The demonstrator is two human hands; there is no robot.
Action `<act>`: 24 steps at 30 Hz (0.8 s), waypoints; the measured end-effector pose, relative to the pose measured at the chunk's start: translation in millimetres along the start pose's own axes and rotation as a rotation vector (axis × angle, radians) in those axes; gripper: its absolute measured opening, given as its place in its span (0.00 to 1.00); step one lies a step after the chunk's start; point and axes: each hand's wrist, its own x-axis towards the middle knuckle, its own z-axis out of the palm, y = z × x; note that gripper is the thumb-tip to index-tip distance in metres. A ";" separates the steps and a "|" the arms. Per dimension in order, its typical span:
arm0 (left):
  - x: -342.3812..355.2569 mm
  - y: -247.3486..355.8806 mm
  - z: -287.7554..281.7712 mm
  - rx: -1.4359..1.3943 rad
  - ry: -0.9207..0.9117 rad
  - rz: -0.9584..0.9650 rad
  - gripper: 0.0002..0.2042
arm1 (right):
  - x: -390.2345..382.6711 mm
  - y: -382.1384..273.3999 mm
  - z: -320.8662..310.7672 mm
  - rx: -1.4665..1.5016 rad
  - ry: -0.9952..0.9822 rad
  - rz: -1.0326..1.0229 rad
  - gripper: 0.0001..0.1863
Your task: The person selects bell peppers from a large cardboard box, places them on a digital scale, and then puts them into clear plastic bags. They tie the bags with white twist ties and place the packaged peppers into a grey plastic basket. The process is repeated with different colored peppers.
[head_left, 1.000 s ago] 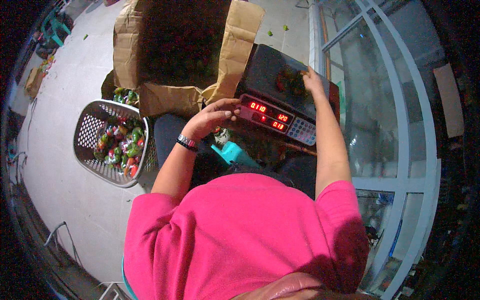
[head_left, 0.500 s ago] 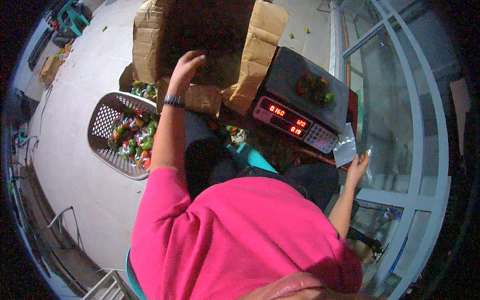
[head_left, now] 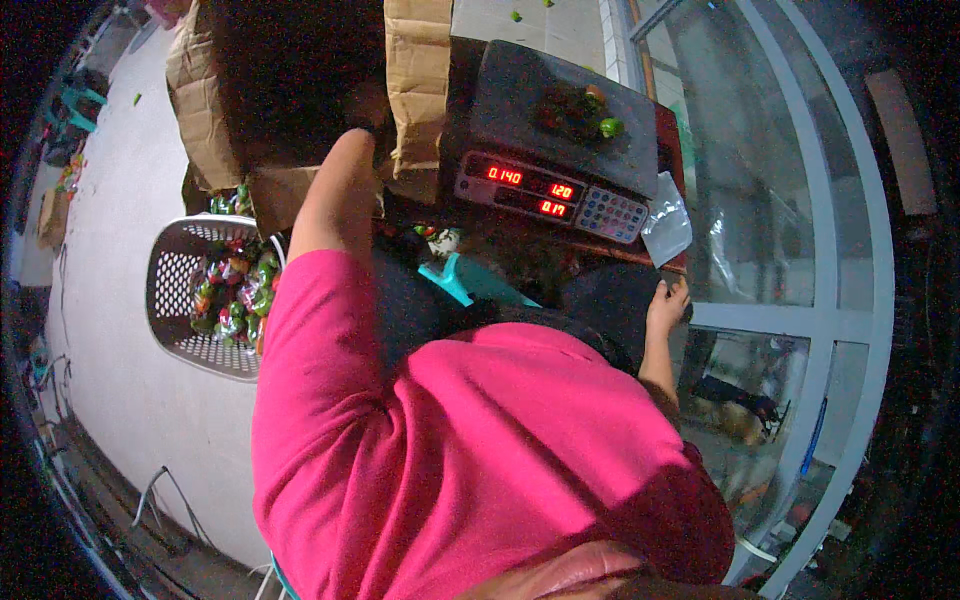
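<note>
My left arm reaches into a tall brown cardboard box (head_left: 415, 60). In the dark inside, my left hand (head_left: 368, 105) shows only faintly, and its fingers cannot be made out. Lower right, my right hand (head_left: 668, 305) is beside my knee, fingers loosely bent and a little apart, with nothing visible in them. Just above it, a flat clear plastic bag (head_left: 667, 225) lies by the corner of a digital scale (head_left: 480, 185) with lit red displays. On the scale's dark plate (head_left: 505, 90) sits a small dark heap with a green pepper (head_left: 611, 127) and an orange-red piece (head_left: 596, 95).
Left of the box, a grey perforated basket (head_left: 175, 285) holds plastic-wrapped red and green peppers (head_left: 235, 295). A turquoise plastic edge (head_left: 455, 275) shows between my knees. A grey-framed glass door (head_left: 825, 250) closes off the right side. Small green bits lie on the floor beyond.
My left hand has gone deeper into the box. My right hand has drawn back from the plastic bag toward my knee. The scale's readout has changed, and the whole view has shifted.
</note>
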 end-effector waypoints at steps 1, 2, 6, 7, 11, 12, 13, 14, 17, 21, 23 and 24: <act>-1.2 -15.4 4.7 0.013 0.072 -0.003 0.17 | 2.3 -0.3 1.5 -0.006 0.002 -0.041 0.25; -2.5 -28.4 10.4 0.028 0.151 -0.008 0.16 | 6.3 -1.2 2.7 0.029 0.003 -0.046 0.25; -9.2 -28.1 -8.4 0.083 0.190 -0.050 0.13 | 2.9 -23.5 -2.3 0.026 -0.018 -0.037 0.25; -15.6 -26.6 -23.1 0.089 0.146 -0.084 0.12 | 3.7 -32.7 -5.0 -0.006 -0.029 -0.052 0.24; -81.6 24.5 -125.5 -0.370 0.602 -0.151 0.12 | -4.2 -79.3 -20.3 0.112 0.017 -0.355 0.23; -114.7 64.6 -169.5 -0.551 0.739 -0.146 0.11 | -3.4 -97.7 -21.1 0.119 0.027 -0.493 0.24; -137.9 83.0 -189.4 -0.734 0.813 -0.063 0.10 | -10.0 -135.1 -27.7 0.268 -0.071 -0.523 0.24; -158.5 99.1 -203.0 -0.916 0.881 0.026 0.08 | -17.6 -175.8 -36.1 0.416 -0.171 -0.551 0.24; -216.3 154.6 -218.2 -1.034 0.799 0.249 0.08 | -31.0 -249.8 -39.3 0.605 -0.385 -0.840 0.28; -251.3 201.1 -194.4 -1.248 0.392 0.384 0.09 | -54.2 -317.1 -37.0 1.278 -0.892 -0.529 0.37; -252.6 212.8 -170.8 -1.460 0.136 0.314 0.10 | -50.8 -322.0 -34.4 1.344 -0.981 -0.367 0.35; -253.2 215.8 -163.4 -1.498 0.068 0.291 0.12 | -48.9 -320.4 -31.7 1.371 -1.026 -0.278 0.33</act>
